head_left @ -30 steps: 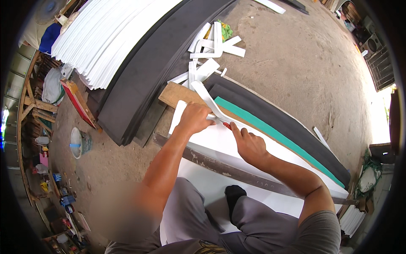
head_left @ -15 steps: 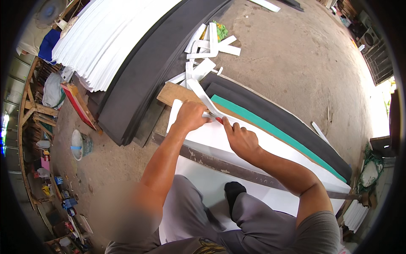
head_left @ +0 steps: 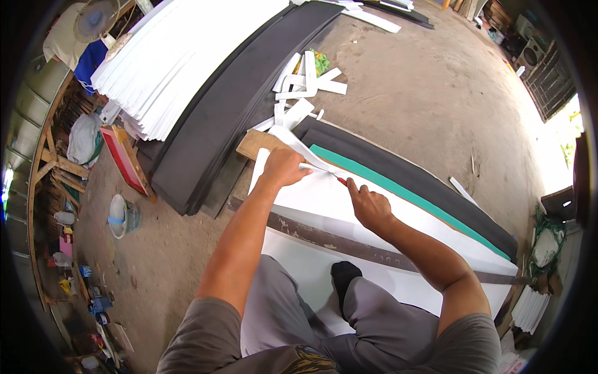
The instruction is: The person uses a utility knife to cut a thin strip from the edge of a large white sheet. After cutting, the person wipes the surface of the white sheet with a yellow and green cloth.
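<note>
A white flexible sheet (head_left: 305, 198) lies lengthwise across a low bench in front of me. My left hand (head_left: 285, 167) is closed at the sheet's far left edge, its thumb pointing right and the edge apparently pinched in it. In my right hand (head_left: 372, 202) is a red-handled knife (head_left: 342, 181), its thin blade at the sheet's far edge. A narrow white strip (head_left: 291, 139) curls away from that edge, beyond my left hand. The blade's tip is too small to see clearly.
Beyond the sheet run a green sheet (head_left: 374, 177) and black sheets (head_left: 405, 168). Loose white offcuts (head_left: 298, 95) lie on the floor beyond the bench. Tall stacks of white sheets (head_left: 180, 56) and black sheets (head_left: 224, 106) stand left. A bucket (head_left: 124, 216) sits at left.
My right hand and the knife have moved right along the sheet's edge, widening the gap to my left hand. The left hand stays at the edge. The view has shifted slightly.
</note>
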Demonstrator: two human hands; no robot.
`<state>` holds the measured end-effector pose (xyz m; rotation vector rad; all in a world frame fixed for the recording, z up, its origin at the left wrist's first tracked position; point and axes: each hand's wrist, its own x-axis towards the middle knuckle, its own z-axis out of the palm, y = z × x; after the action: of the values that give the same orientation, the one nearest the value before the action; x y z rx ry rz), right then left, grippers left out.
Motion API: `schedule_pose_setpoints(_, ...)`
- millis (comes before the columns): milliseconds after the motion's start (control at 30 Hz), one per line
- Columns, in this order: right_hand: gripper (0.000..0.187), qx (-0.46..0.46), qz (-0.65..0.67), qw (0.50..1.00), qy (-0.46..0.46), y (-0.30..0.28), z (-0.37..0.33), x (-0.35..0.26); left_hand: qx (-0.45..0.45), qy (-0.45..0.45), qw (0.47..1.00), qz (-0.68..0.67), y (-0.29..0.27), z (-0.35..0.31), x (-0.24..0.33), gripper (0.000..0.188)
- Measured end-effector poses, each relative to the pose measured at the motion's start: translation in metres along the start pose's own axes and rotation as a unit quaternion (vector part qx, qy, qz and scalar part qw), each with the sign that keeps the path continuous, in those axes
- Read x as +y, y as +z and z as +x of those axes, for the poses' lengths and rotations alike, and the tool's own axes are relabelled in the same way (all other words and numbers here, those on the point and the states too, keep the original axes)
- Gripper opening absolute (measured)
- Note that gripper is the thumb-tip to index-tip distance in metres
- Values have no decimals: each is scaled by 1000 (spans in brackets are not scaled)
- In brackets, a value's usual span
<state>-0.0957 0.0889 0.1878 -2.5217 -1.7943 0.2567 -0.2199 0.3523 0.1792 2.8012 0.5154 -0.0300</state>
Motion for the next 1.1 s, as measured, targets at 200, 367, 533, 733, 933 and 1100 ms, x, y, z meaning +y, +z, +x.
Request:
schedule_pose_setpoints(200,57,30,20,999,-19,-1,-23,-6,209,59,975,-34,31,-21,-4,42)
schedule_pose_setpoints(367,57,72,20,996,-39,2,-19,-10,91,-126,988,22,12,-12,31,51)
schedule_pose_setpoints(533,55,104,24,993,-46,5,-4,-16,110,-165,979,42,20,-7,30,54)
schedule_pose_setpoints(733,53,124,34,989,-67,12,10,-18,100,-171,979,55,17,-8,32,57)
schedule_pose_setpoints(933,50,121,23,989,-80,14,19,-16,101,-173,978,62,17,-10,35,57)
schedule_pose_setpoints(1100,48,66,10,996,-62,-1,25,-22,99,-171,978,68,19,-11,34,58)
